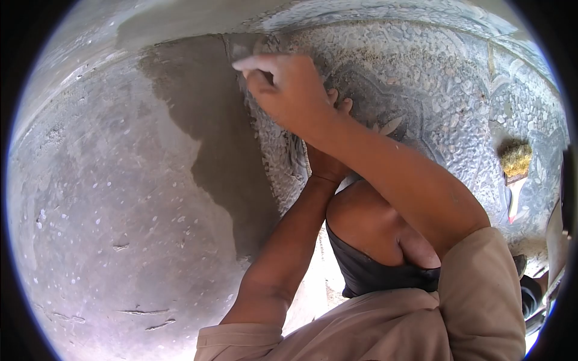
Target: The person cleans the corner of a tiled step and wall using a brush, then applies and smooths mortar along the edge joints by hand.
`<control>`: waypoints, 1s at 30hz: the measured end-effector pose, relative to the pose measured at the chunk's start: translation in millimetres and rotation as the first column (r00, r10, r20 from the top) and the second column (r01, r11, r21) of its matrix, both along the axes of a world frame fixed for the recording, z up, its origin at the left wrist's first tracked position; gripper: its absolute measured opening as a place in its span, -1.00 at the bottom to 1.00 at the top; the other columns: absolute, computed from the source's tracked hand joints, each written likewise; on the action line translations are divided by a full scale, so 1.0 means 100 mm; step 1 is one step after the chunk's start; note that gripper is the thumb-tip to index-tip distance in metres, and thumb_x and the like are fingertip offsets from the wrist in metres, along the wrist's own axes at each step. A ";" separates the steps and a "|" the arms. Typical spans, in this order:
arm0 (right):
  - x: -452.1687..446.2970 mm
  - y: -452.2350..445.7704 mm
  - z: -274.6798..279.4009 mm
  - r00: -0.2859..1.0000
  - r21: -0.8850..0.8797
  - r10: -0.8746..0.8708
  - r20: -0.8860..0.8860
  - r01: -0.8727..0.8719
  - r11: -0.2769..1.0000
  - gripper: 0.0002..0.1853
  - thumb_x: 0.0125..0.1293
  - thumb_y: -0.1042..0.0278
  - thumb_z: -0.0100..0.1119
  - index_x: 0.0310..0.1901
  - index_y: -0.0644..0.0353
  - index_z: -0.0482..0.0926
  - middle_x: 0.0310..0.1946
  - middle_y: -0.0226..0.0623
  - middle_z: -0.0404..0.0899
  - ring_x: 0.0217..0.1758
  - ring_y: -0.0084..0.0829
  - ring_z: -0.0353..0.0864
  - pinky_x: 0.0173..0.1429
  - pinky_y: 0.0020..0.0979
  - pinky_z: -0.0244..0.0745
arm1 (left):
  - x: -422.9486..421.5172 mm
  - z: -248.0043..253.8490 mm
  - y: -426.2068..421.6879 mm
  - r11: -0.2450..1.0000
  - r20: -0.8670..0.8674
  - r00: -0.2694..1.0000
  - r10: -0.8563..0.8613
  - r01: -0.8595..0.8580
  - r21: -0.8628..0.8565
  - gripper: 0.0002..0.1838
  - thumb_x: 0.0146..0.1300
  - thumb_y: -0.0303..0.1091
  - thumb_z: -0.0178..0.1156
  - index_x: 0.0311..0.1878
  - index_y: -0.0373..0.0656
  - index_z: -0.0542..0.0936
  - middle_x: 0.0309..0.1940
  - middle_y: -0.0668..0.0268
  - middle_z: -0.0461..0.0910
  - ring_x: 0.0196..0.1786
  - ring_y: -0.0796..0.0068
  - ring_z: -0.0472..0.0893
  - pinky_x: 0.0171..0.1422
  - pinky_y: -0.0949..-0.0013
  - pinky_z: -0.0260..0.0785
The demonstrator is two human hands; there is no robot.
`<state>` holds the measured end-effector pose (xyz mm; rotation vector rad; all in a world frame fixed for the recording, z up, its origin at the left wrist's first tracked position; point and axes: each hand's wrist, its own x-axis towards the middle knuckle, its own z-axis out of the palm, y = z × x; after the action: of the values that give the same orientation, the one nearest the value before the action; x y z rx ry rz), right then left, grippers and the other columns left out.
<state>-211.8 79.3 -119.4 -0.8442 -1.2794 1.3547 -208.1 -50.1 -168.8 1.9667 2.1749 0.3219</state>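
My right hand (288, 87) is held over the seam between a smooth cement surface (120, 210) and a rough, pebbled patterned surface (415, 72). Its fingers are bent together toward the left and slightly blurred; whatever they may hold is too small to make out. Under the crossing right forearm, my left hand (328, 157) is mostly hidden. Two of its fingertips show apart from each other, resting against the pebbled surface. Left of both hands, a dark wet patch (226, 162) with an irregular edge covers part of the smooth cement.
A paintbrush (515, 165) with yellowish bristles and a red-tipped pale handle lies at the right. My bent knee (364, 222) rises beneath the arms. A raised curved rim (385, 15) runs along the top. Part of another person or dark footwear (531, 295) shows at the lower right.
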 end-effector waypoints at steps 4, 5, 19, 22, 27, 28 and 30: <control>-0.01 0.07 0.00 0.998 -0.023 -0.061 0.005 0.061 0.998 -0.76 0.38 0.37 0.21 -0.04 0.14 0.82 -0.63 -0.15 0.59 -0.62 -0.35 0.53 -0.38 -0.30 0.49 | -0.02 -0.04 0.00 1.000 -0.052 0.999 -0.008 0.009 0.030 -0.32 0.31 0.12 0.26 0.35 -0.16 0.60 0.42 -0.04 0.52 0.58 -0.05 0.34 0.61 -0.23 0.05; -0.03 0.15 0.03 0.996 -0.053 -0.075 0.038 0.077 0.996 -0.76 0.38 0.36 0.21 -0.04 0.14 0.82 -0.63 -0.17 0.59 -0.61 -0.35 0.54 -0.38 -0.30 0.50 | -0.01 -0.04 -0.01 0.999 -0.054 0.999 -0.008 0.010 0.030 -0.32 0.31 0.12 0.26 0.35 -0.16 0.60 0.42 -0.04 0.52 0.58 -0.05 0.34 0.61 -0.23 0.05; 0.17 -0.04 0.08 0.997 -0.058 0.080 0.011 -0.079 0.995 -0.75 0.35 0.39 0.18 -0.06 0.15 0.81 -0.40 -0.05 0.74 -0.39 -0.17 0.70 -0.17 -0.20 0.62 | -0.03 -0.02 0.00 1.000 -0.070 0.997 -0.011 0.010 -0.013 -0.28 0.34 0.13 0.28 0.43 -0.13 0.54 0.46 -0.01 0.47 0.57 -0.08 0.35 0.66 -0.15 0.02; 0.07 0.15 0.09 0.992 -0.070 0.069 0.106 -0.062 0.996 -0.75 0.35 0.39 0.18 -0.06 0.16 0.81 -0.37 -0.04 0.76 -0.37 -0.16 0.74 -0.15 -0.19 0.64 | 0.00 0.04 -0.02 0.999 -0.030 0.999 -0.037 0.036 -0.027 -0.32 0.36 0.04 0.26 0.42 -0.21 0.53 0.54 -0.05 0.36 0.60 -0.17 0.28 0.70 -0.22 -0.03; 0.23 -0.15 0.10 0.968 -0.156 0.230 0.100 -0.213 0.964 -0.73 0.33 0.36 0.16 -0.06 0.14 0.81 -0.28 0.01 0.78 -0.17 0.02 0.79 0.08 -0.06 0.67 | -0.06 -0.05 -0.03 1.000 0.011 1.000 -0.017 0.017 -0.008 -0.34 0.38 -0.01 0.24 0.45 -0.19 0.51 0.55 -0.01 0.35 0.63 -0.15 0.23 0.72 -0.21 -0.10; 0.25 -0.31 0.04 0.976 -0.085 0.197 0.089 -0.190 0.978 -0.74 0.35 0.38 0.18 -0.04 0.16 0.81 -0.36 -0.04 0.76 -0.33 -0.14 0.75 -0.10 -0.16 0.64 | -0.07 -0.06 -0.03 1.000 0.012 1.000 -0.020 0.020 0.005 -0.33 0.37 -0.03 0.26 0.45 -0.18 0.50 0.56 0.00 0.34 0.65 -0.13 0.20 0.73 -0.20 -0.11; 0.24 -0.38 -0.01 0.984 -0.014 0.165 0.074 -0.164 0.986 -0.75 0.37 0.39 0.19 -0.03 0.17 0.80 -0.44 -0.08 0.74 -0.50 -0.30 0.71 -0.27 -0.27 0.60 | -0.06 -0.06 -0.04 1.000 0.048 0.999 -0.001 0.002 -0.008 -0.34 0.36 -0.05 0.26 0.45 -0.18 0.50 0.56 0.01 0.34 0.65 -0.12 0.19 0.73 -0.20 -0.11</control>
<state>-187.3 40.9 -120.0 -0.8155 -1.4288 1.4701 -214.2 -54.3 -175.1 1.9358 2.1417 0.3556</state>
